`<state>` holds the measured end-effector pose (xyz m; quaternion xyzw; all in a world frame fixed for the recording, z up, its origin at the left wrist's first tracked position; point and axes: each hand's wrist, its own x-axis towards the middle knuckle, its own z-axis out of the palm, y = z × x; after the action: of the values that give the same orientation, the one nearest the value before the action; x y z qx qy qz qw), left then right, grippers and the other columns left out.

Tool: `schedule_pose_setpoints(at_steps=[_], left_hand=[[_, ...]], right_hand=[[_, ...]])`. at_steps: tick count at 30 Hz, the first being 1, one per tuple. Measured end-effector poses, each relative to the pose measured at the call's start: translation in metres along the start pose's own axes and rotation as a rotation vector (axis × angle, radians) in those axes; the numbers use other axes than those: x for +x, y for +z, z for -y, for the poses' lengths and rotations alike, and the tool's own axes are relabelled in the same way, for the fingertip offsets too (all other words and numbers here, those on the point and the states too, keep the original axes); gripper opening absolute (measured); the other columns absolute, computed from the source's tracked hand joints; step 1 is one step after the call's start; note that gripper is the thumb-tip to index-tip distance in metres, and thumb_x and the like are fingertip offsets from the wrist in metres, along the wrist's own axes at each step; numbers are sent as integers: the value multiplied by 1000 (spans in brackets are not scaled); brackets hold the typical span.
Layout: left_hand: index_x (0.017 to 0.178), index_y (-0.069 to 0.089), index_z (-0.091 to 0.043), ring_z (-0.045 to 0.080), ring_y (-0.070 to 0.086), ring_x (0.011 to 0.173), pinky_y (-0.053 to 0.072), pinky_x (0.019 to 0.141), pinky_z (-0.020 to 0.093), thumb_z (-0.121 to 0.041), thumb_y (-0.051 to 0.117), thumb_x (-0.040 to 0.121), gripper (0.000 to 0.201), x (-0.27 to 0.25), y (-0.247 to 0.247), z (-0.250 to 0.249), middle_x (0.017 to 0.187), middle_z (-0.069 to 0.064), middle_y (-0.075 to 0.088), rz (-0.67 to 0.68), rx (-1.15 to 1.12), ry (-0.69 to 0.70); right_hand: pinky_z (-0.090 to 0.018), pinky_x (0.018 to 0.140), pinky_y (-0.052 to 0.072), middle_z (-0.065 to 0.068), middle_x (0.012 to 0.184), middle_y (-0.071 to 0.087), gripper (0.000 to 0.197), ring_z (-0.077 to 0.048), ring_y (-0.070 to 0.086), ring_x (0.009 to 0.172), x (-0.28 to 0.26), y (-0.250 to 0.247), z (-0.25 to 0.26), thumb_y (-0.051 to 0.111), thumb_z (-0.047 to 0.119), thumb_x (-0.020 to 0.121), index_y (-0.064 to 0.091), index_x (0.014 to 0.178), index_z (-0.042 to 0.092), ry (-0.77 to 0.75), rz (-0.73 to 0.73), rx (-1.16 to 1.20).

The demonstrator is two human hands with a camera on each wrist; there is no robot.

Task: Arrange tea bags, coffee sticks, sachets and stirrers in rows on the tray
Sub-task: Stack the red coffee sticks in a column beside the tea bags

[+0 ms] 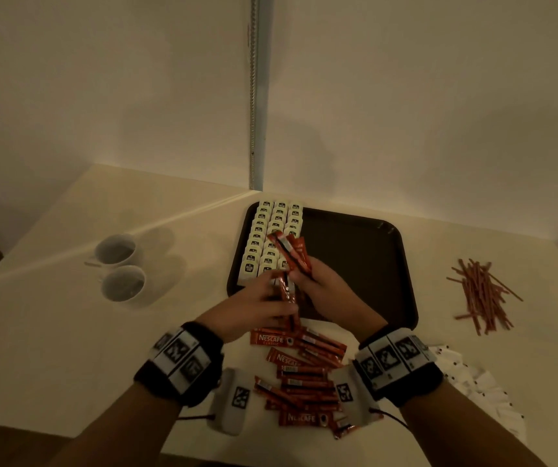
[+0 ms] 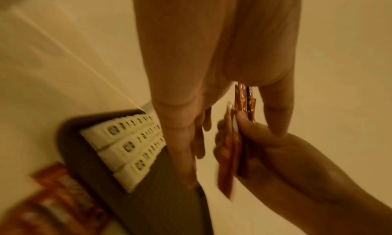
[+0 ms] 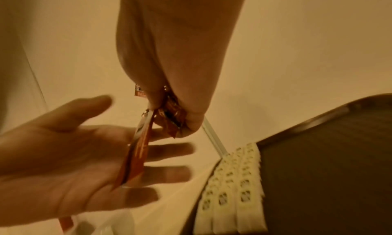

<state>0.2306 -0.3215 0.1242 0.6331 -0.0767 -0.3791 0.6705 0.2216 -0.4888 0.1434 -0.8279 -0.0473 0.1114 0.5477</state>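
Note:
A dark tray (image 1: 355,264) carries three rows of white tea bags (image 1: 271,237) along its left side; the rest of it is bare. My right hand (image 1: 318,281) hovers over the tray and grips a fanned bunch of red coffee sticks (image 1: 292,252). In the right wrist view one more coffee stick (image 3: 137,158) hangs from that grip across my left hand (image 3: 63,154), whose fingers are straight and spread. My left hand (image 1: 257,305) is at the tray's near left edge. More coffee sticks (image 1: 304,375) lie piled on the table between my wrists.
Brown stirrers (image 1: 483,294) lie heaped to the right of the tray. White sachets (image 1: 473,385) are spread at the near right. Two white cups (image 1: 116,251) (image 1: 124,283) stand on the left. Walls meet in a corner just behind the tray.

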Motion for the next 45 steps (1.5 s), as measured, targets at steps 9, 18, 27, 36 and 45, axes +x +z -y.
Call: schedule_pose_setpoints(at_steps=[9,18,27,36,45], left_hand=[[117,60,-16,17,62,77,49,92,42,-29,37,102,30,33,5,-25,76,-3,64,-276,-191,165],[116,61,-17,22,60,116,44,100,35,-35,50,93,32,51,18,-46,121,11,65,-179,-524,101],[122,59,-15,27,60,113,46,95,42,-28,46,98,30,63,6,-43,120,11,66,-165,-443,-47],[116,58,-21,29,60,113,47,100,45,-15,46,98,23,79,1,-54,119,12,64,-81,-333,-95],[126,59,-16,27,60,116,46,98,46,-29,57,89,39,80,-6,-52,121,10,66,-26,-418,-125]], right_hand=[[-12,69,50,11,93,59,20,-3,61,83,7,-20,25,41,20,99,52,116,20,26,-183,264],[-12,67,50,2,103,54,36,0,58,83,16,-8,30,46,12,97,29,129,15,9,-31,78],[-36,107,19,0,140,14,74,-17,14,128,23,-10,13,45,51,91,4,149,27,-10,-175,-767],[-39,116,0,-1,154,-2,137,-21,-5,142,47,-40,27,82,60,48,-6,149,28,-243,198,-865],[-28,113,27,8,143,19,116,-9,19,132,60,-56,13,84,52,53,20,147,26,-278,155,-608]])
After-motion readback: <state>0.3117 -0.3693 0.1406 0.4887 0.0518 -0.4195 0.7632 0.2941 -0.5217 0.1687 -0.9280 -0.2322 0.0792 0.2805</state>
